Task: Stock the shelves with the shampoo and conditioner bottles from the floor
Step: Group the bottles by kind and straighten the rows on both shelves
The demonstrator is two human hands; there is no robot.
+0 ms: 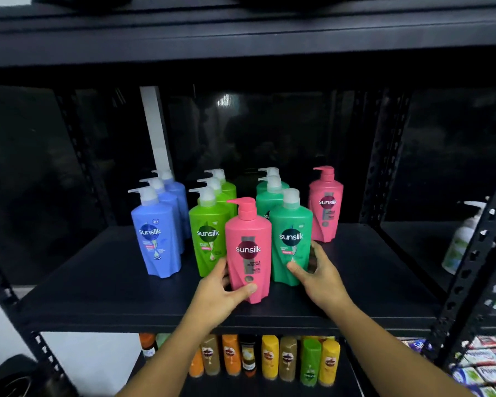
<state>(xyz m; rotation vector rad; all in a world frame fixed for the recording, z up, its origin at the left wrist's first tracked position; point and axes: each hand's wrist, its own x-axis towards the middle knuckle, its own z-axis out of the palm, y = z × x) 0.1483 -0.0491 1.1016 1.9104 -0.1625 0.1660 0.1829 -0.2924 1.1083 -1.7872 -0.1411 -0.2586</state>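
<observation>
Here we hold the pink bottle [248, 250] low in our left hand [222, 293], at the shelf [98, 296] front, while our right hand [321, 277] wraps the front teal bottle [291, 239]. Blue, green and teal rows stand stocked; the pink row has one bottle [326, 204], and the floor stock is unseen.

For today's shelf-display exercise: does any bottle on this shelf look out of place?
Yes. The front pink bottle, held by the left hand, stands between the light green row and the teal row, while the other pink bottle stands alone at the right. Colours otherwise run in neat rows.
</observation>
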